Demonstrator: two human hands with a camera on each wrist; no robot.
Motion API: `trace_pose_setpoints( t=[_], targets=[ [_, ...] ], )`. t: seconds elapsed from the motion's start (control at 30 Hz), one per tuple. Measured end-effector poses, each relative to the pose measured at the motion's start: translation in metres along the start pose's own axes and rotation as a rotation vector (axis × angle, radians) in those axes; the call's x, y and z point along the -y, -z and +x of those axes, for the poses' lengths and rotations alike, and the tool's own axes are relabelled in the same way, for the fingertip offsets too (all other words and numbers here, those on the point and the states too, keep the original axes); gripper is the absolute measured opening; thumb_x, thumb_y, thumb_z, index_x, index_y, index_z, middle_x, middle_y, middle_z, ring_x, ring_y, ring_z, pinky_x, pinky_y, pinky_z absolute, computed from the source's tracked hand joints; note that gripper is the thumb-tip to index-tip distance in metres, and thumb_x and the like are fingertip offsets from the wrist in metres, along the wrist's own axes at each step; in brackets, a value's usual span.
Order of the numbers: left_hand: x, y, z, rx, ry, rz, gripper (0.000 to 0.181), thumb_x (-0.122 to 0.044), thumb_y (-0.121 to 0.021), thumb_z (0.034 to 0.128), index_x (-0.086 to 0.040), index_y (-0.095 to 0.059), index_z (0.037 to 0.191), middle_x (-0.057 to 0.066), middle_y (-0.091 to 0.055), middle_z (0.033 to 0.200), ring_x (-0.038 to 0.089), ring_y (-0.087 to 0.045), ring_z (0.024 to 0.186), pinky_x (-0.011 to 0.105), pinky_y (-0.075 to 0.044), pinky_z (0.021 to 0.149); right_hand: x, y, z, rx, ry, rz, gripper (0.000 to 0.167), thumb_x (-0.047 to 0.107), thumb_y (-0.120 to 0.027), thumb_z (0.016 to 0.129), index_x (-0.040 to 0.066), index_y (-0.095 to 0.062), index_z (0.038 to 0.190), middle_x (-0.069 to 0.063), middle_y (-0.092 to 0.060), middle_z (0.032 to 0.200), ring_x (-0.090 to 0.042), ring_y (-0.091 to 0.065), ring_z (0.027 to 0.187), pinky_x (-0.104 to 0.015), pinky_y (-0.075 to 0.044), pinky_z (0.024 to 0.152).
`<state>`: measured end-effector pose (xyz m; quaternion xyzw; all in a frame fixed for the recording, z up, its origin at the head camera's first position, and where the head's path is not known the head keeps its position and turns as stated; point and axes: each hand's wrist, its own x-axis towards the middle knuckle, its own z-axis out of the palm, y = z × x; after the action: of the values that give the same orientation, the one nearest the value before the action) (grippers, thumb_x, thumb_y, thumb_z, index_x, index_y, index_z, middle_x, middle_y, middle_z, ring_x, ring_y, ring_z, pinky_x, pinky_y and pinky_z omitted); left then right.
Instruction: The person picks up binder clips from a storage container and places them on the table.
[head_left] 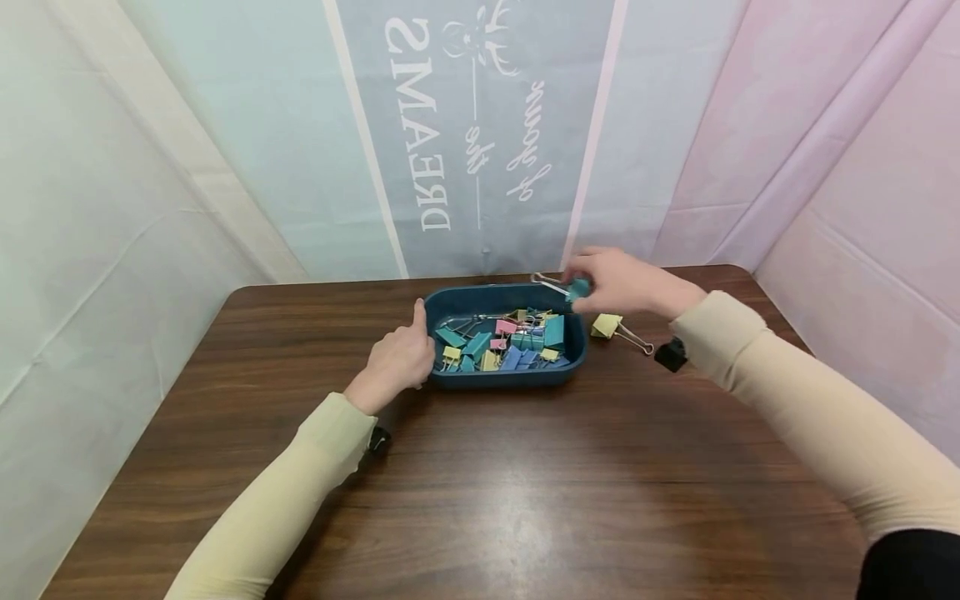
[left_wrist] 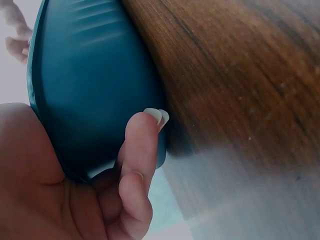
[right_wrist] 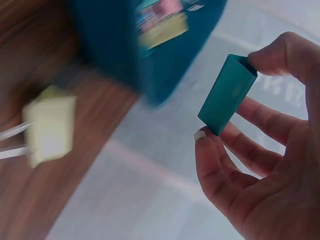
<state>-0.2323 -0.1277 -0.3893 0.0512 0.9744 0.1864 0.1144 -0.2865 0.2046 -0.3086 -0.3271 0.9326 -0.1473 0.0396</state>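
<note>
My right hand (head_left: pixel 611 282) pinches a teal binder clip (right_wrist: pixel 227 95) between thumb and fingertips, above the right end of a dark blue bin (head_left: pixel 502 379). Its wire handles (head_left: pixel 550 285) point left in the head view. In the bin lies a mixed heap of binder clips (head_left: pixel 477 346) in teal, pink, yellow and blue. At the bin's left end my left hand (head_left: pixel 397 354) grips the wall, with fingers (left_wrist: pixel 142 145) against the outside in the left wrist view. A large yellow binder clip (head_left: pixel 606 326) lies on the table just right of the bin.
The brown wooden table (head_left: pixel 480 475) extends towards me and to both sides of the bin. A printed cloth (head_left: pixel 480 150) hangs close behind the table's far edge. Small black devices sit at my right wrist (head_left: pixel 671 354) and left wrist (head_left: pixel 378 440).
</note>
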Motion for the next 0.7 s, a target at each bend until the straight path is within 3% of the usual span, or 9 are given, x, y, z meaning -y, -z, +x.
trace_pose_setpoints(
  t=[0.37, 0.53, 0.7],
  targets=[
    [0.004, -0.001, -0.001, -0.004, -0.023, -0.025, 0.072, -0.020, -0.039, 0.1039, -0.002, 0.006, 0.158, 0.008, -0.060, 0.058, 0.021, -0.059, 0.045, 0.030, -0.043, 0.039, -0.078, -0.022, -0.053, 0.020, -0.176, -0.017, 0.031, 0.020, -0.069, 0.081, 0.005, -0.068, 0.108, -0.008, -0.058, 0.093, -0.023, -0.050, 0.080, -0.039, -0.043, 0.070],
    [0.005, -0.001, 0.000, -0.001, -0.010, -0.036, 0.072, -0.022, -0.038, 0.1043, -0.004, 0.006, 0.158, 0.008, -0.061, 0.059, 0.021, -0.060, 0.046, 0.030, -0.043, 0.040, -0.102, -0.036, -0.064, 0.035, -0.268, 0.004, 0.035, 0.021, -0.068, 0.085, 0.000, -0.067, 0.113, -0.011, -0.057, 0.093, -0.025, -0.050, 0.081, -0.041, -0.041, 0.072],
    [0.005, -0.002, 0.001, -0.005, -0.019, -0.035, 0.072, -0.022, -0.038, 0.1050, -0.004, 0.007, 0.158, 0.007, -0.061, 0.058, 0.021, -0.060, 0.045, 0.029, -0.040, 0.038, -0.117, -0.044, -0.068, 0.060, -0.309, 0.003, 0.033, 0.020, -0.067, 0.087, -0.002, -0.066, 0.112, -0.007, -0.053, 0.083, -0.023, -0.047, 0.075, -0.039, -0.037, 0.068]
  ],
)
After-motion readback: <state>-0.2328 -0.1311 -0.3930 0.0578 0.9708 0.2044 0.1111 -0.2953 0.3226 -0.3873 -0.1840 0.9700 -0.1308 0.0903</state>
